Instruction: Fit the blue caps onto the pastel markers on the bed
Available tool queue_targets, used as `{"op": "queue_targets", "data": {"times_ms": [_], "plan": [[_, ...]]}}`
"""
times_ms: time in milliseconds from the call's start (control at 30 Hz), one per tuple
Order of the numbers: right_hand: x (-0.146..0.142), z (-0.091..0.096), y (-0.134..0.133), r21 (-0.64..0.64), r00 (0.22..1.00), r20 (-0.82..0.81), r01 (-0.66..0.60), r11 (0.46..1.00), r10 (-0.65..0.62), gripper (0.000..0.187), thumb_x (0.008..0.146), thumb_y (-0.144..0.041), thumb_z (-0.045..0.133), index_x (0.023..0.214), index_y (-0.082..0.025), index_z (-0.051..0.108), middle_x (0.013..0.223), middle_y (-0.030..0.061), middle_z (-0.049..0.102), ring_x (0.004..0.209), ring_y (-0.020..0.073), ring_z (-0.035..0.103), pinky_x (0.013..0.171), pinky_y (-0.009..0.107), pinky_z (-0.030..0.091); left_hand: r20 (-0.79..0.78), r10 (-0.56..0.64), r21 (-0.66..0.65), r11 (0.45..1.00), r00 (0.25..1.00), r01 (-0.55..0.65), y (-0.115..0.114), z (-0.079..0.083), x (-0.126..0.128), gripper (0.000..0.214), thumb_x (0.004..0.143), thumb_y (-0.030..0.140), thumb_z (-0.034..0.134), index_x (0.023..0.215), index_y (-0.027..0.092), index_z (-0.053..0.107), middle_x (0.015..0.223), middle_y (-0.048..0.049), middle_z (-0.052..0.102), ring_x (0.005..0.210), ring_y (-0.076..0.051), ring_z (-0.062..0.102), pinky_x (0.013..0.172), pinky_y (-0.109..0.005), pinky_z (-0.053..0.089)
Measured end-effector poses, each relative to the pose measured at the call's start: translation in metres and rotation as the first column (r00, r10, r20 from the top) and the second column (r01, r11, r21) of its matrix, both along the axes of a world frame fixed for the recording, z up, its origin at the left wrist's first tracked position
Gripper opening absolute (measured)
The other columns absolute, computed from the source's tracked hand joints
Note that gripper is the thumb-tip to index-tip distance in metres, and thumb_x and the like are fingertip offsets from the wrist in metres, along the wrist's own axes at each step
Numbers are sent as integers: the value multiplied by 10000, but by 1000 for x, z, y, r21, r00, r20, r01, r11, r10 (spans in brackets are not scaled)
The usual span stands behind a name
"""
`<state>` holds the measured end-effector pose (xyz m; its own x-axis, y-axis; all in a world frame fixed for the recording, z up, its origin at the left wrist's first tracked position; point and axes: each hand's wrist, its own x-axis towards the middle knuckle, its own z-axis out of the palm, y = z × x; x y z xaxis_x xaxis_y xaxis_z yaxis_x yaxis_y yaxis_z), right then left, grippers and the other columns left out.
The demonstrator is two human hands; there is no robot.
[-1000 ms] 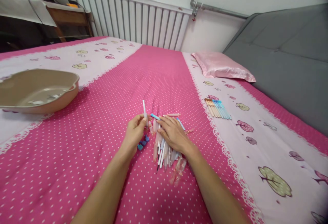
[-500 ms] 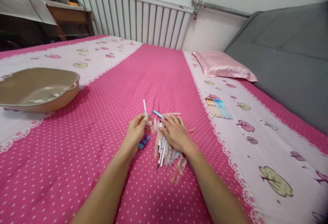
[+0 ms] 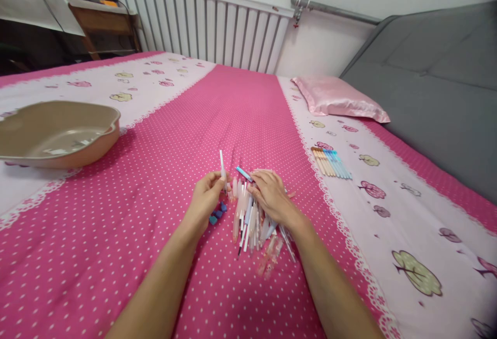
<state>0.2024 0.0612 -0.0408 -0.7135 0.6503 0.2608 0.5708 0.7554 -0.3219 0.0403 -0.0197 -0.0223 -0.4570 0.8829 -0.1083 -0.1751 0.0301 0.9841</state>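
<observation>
My left hand (image 3: 208, 194) is closed, pinching a slim white pen refill (image 3: 221, 162) that points up and away from me. My right hand (image 3: 271, 193) lies with fingers stretched over the far right side of a pile of pen parts (image 3: 248, 225). White refills with dark tips, clear and pale pink barrels are mixed in that pile. A light blue pen cap (image 3: 244, 174) lies at the right fingertips; whether they touch it I cannot tell. Below my left hand sit several small blue and teal pieces (image 3: 217, 214).
To the right, a row of tan and blue pens (image 3: 331, 163) lies side by side. A beige basin (image 3: 77, 145) with some white pieces inside stands at left on the pink dotted bedspread (image 3: 240, 106). Behind are a pink pillow (image 3: 339, 97), grey headboard (image 3: 430, 70) and radiator (image 3: 194, 20).
My right hand has shifted slightly right over the pile, and the blue cap has moved a little right too. Clear parts now show by my right wrist. My left hand keeps the refill.
</observation>
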Motion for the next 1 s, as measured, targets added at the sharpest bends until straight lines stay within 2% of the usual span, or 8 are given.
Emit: {"op": "queue_targets", "data": {"times_ms": [167, 267, 500, 667, 767, 867, 933, 1000], "plan": [[4, -1, 7, -70, 996, -93, -8, 998, 1, 310, 949, -278, 403, 1160, -150, 591, 1213, 124, 597, 1189, 239, 481, 1058, 453, 278, 65, -64, -17, 998, 996, 65, -3, 5, 3, 225, 685, 346, 659, 803, 158, 621, 769, -65, 671, 627, -133, 605, 628, -259, 478], [3, 3, 8, -184, 965, -261, -44, 982, -5, 278, 933, -273, 427, 1090, -186, 639, 1133, 103, 649, 1118, 227, 541, 995, 412, 362, 56, -171, -18, 985, 984, 173, -4, 9, 3, 278, 684, 372, 679, 829, 140, 632, 775, -68, 677, 616, -124, 591, 622, -246, 464], [-5, 19, -2, -509, 760, -645, -342, 790, -86, 295, 875, -429, 533, 996, -213, 694, 977, 45, 692, 934, 192, 626, 861, 328, 459, 11, -464, -1, 886, 886, 464, -6, 5, 3, 356, 698, 422, 719, 894, 131, 652, 782, -63, 668, 692, -138, 586, 668, -247, 448], [-6, 24, -7, -596, 680, -692, -351, 722, -241, 262, 817, -436, 615, 779, -191, 699, 734, 2, 661, 701, 135, 602, 687, 255, 465, -49, -576, -41, 817, 816, 575, -8, 3, 1, 330, 740, 421, 689, 886, 128, 643, 829, -68, 660, 754, -155, 603, 736, -275, 451], [-4, 28, -6, -646, 549, -726, -341, 683, -413, 265, 792, -448, 637, 766, -186, 669, 746, 7, 674, 681, 119, 611, 690, 250, 483, -91, -616, -70, 788, 782, 612, -9, 4, 0, 323, 751, 418, 671, 876, 123, 631, 831, -74, 662, 780, -161, 607, 755, -280, 449], [1, 32, -1, -674, 348, -736, -283, 683, -581, 284, 735, -460, 684, 775, -183, 637, 713, 1, 671, 611, 103, 600, 602, 222, 487, -136, -616, -97, 788, 776, 608, -7, 2, 0, 325, 755, 420, 648, 865, 116, 620, 812, -79, 659, 721, -148, 595, 696, -268, 446], [5, 34, 2, -693, 236, -721, -232, 682, -652, 309, 691, -465, 715, 762, -179, 622, 666, -13, 653, 553, 87, 572, 518, 188, 458, -177, -577, -109, 816, 797, 567, -5, -2, 0, 312, 752, 415, 638, 838, 116, 612, 762, -66, 643, 653, -138, 575, 629, -258, 437], [8, 35, 4, -713, 189, -701, -206, 671, -687, 326, 659, -464, 737, 740, -174, 612, 621, -26, 630, 514, 74, 543, 467, 165, 427, -268, -494, -125, 869, 827, 479, -3, -7, 0, 303, 740, 395, 632, 863, 119, 610, 689, -36, 611, 590, -136, 550, 563, -252, 420]]}}
